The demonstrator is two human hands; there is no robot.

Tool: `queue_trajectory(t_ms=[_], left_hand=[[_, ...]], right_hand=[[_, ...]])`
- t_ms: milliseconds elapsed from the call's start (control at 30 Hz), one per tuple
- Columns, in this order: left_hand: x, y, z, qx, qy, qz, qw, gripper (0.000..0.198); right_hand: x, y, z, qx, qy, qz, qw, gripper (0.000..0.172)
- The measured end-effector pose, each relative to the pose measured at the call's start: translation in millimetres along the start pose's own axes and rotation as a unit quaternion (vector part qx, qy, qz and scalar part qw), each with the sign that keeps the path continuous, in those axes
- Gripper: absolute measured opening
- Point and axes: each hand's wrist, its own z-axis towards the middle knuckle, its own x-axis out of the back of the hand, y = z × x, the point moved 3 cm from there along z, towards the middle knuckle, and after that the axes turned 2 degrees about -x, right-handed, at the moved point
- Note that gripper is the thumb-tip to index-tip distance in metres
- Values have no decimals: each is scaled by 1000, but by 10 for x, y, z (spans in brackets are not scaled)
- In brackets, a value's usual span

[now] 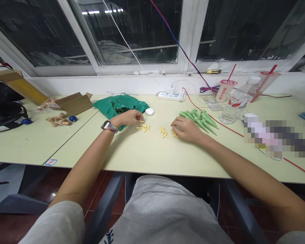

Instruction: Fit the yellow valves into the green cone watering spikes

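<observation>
Above a small pile of pale yellow plastic pieces, my left hand pinches one small yellow piece between its fingertips. A watch with a patterned band is on that wrist. My right hand rests on the table with curled fingers, right beside another little heap of yellow pieces; whatever its fingertips hold is hidden. Between the hands lies a third heap of yellow pieces. Several green plastic spikes with ribbed caps lie just behind my right hand.
A crumpled green plastic bag and a round white case lie behind my left hand. A power strip sits near the wall. To the right stand a water bottle and cups; a red cable crosses the table. Leftward are a cardboard box and wooden toys.
</observation>
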Motion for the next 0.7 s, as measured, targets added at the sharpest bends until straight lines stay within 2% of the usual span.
queue_trajectory(t_ms=[100,233,300,400,500,700], left_hand=[[63,125,50,-32,44,-2,999,22],[-14,604,155,-145,107,-49,982,24],[-136,873,227,-193,129,-64,971,24],[-341,1172,322,-253,157,-72,952,19],[-476,1290,351,-274,205,-59,938,20],[-596,1282,225,-298,217,-77,926,34]], right_hand=[[5,0,10,-20,14,38,999,23],[9,-24,43,-66,62,156,984,19],[-8,-22,61,-106,79,242,961,16],[-52,24,79,-167,108,363,910,22],[-84,96,90,-199,138,415,877,30],[-114,126,98,-202,152,419,872,40]])
